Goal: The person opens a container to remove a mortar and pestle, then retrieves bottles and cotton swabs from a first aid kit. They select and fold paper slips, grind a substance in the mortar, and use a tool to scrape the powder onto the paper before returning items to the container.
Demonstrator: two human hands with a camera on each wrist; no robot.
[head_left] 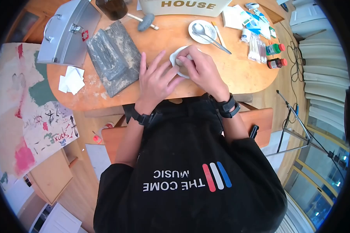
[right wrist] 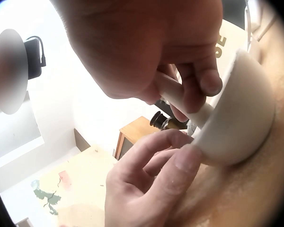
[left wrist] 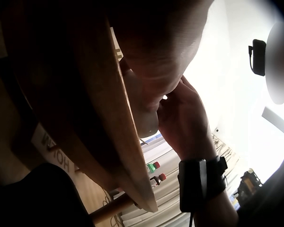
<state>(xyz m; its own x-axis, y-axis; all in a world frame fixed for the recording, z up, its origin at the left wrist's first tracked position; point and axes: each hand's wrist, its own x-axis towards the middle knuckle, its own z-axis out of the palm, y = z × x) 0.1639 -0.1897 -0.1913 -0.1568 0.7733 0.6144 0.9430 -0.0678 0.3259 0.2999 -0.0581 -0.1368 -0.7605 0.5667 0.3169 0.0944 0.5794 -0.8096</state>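
A white bowl (head_left: 172,59) stands near the table's front edge; its smooth outer wall fills the right of the right wrist view (right wrist: 248,111). My right hand (head_left: 204,72) grips a pale, pestle-like rod (right wrist: 173,92), whose lower end reaches inside the bowl's rim. The thumb and forefinger of my left hand (head_left: 155,79) pinch the rim on the near left side, while its other fingers are spread. In the right wrist view, my left hand (right wrist: 149,182) is below my right hand (right wrist: 151,47). The left wrist view is dark, with the bowl (left wrist: 144,111) partly hidden behind my left hand (left wrist: 163,47).
Left of the hands lie a grey textured slab (head_left: 114,58), white paper squares (head_left: 71,80) and a metal case (head_left: 64,33). Behind are a mallet (head_left: 146,22) and a dish (head_left: 198,38) with spoons. Cotton swabs (head_left: 256,48) and small bottles (head_left: 275,49) are at the right.
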